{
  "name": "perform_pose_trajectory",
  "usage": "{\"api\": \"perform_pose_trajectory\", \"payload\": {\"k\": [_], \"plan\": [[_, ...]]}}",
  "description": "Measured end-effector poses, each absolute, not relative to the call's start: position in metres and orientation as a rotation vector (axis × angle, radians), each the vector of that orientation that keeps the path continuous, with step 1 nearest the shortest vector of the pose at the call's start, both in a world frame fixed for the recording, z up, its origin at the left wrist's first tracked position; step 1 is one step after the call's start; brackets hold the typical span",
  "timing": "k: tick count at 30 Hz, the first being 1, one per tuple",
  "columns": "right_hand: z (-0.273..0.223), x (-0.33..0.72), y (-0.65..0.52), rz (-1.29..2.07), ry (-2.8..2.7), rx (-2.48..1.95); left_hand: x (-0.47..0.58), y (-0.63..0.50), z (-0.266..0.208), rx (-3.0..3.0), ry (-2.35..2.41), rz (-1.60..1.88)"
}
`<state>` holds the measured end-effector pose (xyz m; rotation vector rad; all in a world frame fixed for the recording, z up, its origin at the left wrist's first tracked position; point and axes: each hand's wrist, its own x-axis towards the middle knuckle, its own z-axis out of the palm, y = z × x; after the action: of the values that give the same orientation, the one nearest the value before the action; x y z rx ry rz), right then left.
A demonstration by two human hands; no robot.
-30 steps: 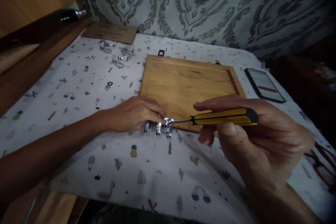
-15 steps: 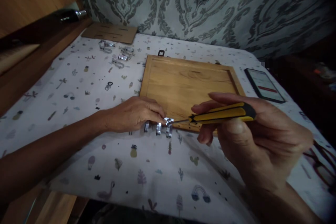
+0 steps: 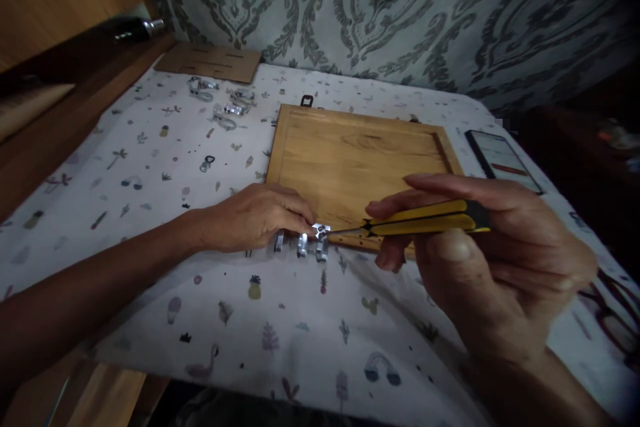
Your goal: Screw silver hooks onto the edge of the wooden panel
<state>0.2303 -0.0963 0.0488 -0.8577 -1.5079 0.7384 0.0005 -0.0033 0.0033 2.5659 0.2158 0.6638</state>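
My right hand [image 3: 493, 260] is closed around the yellow-and-black handle of a screwdriver [image 3: 425, 220]. The shaft points left, and its tip meets the base of a shiny metal hook [image 3: 321, 247] at the near edge of a framed wooden board [image 3: 360, 153]. My left hand [image 3: 265, 217] rests on the board's near left corner, its fingertips pressed together on that hook's base plate. Just left of it, two more curved metal hooks [image 3: 303, 245] line the same edge, one partly under my fingers. Small dark holes run along the edge to the right.
Several loose metal hooks [image 3: 233, 107] lie at the back left, near a brown cardboard piece [image 3: 210, 63]. A small metal piece [image 3: 207, 163] sits left of the board. A phone [image 3: 503, 157] lies right, glasses [image 3: 610, 313] at the right edge. A patterned cloth [image 3: 200, 347] covers the table.
The screwdriver handle has turned a little in my right hand, and the forefinger has shifted slightly. My left hand, the hooks and the board stay in place.
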Motion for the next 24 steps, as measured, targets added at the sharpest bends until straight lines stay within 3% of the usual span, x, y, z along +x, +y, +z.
{"api": "perform_pose_trajectory", "payload": {"k": [24], "plan": [[0.0495,0.2294,-0.0972,0.674,-1.468,-0.947,0.0006,-0.0032,0.0014,2.570,0.223,0.683]]}}
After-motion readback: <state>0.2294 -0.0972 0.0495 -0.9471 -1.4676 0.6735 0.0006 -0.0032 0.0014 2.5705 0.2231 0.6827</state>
